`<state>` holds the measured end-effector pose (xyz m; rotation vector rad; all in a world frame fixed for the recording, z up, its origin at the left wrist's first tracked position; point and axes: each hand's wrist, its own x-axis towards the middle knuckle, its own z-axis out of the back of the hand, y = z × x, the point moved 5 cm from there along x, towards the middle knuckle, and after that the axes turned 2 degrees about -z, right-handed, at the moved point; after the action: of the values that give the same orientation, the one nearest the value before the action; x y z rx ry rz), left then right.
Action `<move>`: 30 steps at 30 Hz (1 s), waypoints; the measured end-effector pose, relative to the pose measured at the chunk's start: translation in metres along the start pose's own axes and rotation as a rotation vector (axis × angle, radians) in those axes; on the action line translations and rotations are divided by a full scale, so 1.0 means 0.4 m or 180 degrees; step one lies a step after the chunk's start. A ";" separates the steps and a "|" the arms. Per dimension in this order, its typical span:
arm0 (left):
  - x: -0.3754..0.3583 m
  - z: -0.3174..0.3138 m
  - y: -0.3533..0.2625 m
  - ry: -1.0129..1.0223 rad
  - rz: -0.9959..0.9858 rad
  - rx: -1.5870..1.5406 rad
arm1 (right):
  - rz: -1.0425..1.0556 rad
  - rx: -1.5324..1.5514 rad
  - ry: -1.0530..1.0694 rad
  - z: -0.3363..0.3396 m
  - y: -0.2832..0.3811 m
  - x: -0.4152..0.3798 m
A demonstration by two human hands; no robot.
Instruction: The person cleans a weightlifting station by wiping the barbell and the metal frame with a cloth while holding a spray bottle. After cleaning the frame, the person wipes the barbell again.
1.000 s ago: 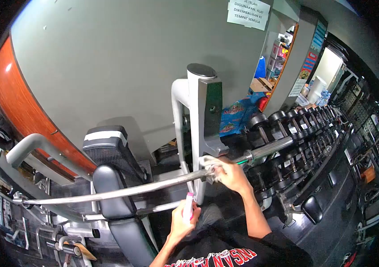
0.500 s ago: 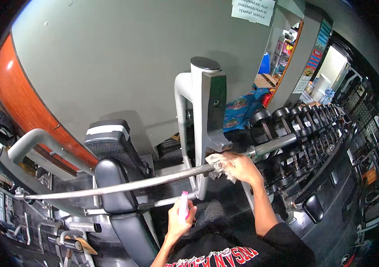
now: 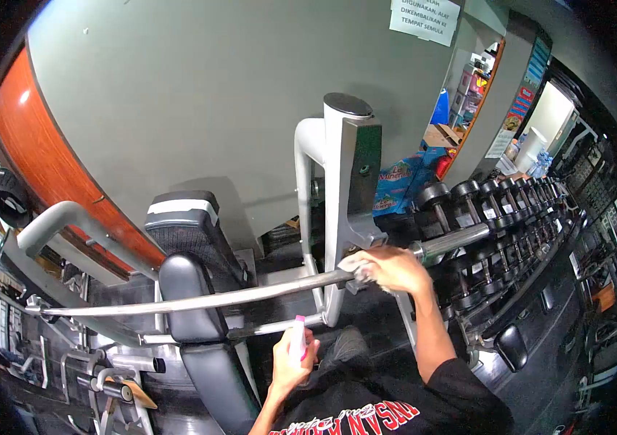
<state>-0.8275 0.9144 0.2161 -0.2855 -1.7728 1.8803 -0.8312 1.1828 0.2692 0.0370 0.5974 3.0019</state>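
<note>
A long metal barbell (image 3: 200, 304) runs across the view, in front of the grey upright post (image 3: 334, 174). My right hand (image 3: 394, 270) is closed on a pale cloth (image 3: 361, 270) and presses it on the bar beside the post. Lower down, near my body, my left hand (image 3: 292, 360) is wrapped round a white and pink bottle (image 3: 297, 339). The bottle stands roughly upright below the bar and does not touch it.
A black padded bench (image 3: 191, 304) lies under the bar at the left. Racks of dumbbells (image 3: 468, 199) extend at the right. Blue boxes (image 3: 394, 185) stand behind the post. A grey wall (image 3: 200, 94) is in front, with a paper sign (image 3: 424, 19).
The view has shifted slightly, so the surroundings appear a little further right. My right hand has moved slightly on the bar, and less of the cloth hangs below it.
</note>
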 end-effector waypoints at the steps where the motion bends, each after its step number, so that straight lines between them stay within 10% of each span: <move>1: 0.003 0.003 0.003 -0.0010 0.0001 -0.0016 | -0.0023 0.0398 -0.0191 0.001 0.029 -0.006; 2: 0.001 0.009 0.015 -0.0022 0.0208 -0.0111 | 0.0533 0.0557 0.0713 -0.067 0.027 0.029; 3: -0.003 0.013 0.028 -0.0031 0.0423 -0.0196 | 0.0944 0.0269 0.0031 -0.075 0.048 0.005; 6: 0.005 0.021 0.012 0.0000 0.0329 -0.0040 | 0.0116 0.1277 0.0612 -0.091 -0.048 0.004; 9: 0.003 0.028 0.005 0.0025 0.0118 0.0255 | -0.0341 -0.0573 0.0470 0.013 -0.075 -0.019; 13: 0.011 0.027 0.003 -0.0092 0.0115 0.0035 | 0.0279 0.0759 -0.0474 0.039 -0.032 -0.027; 16: 0.016 0.005 0.017 0.0066 0.0288 -0.0081 | -0.0451 0.1782 0.0136 -0.031 0.027 -0.043; 18: 0.017 -0.012 0.024 0.0179 0.0242 -0.0166 | 0.0188 0.0701 -0.0172 -0.040 0.020 -0.044; 24: 0.009 -0.040 0.043 0.0511 0.0367 -0.0189 | -0.1091 -0.0845 -0.0673 0.011 -0.110 -0.122; 30: 0.017 -0.083 0.126 0.0723 0.0304 0.0019 | -0.0435 0.1312 -0.1635 -0.130 -0.061 -0.140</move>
<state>-0.8284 0.9467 0.1648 -0.5673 -1.6256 1.8364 -0.7757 1.1806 0.2114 0.7277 1.0712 2.5270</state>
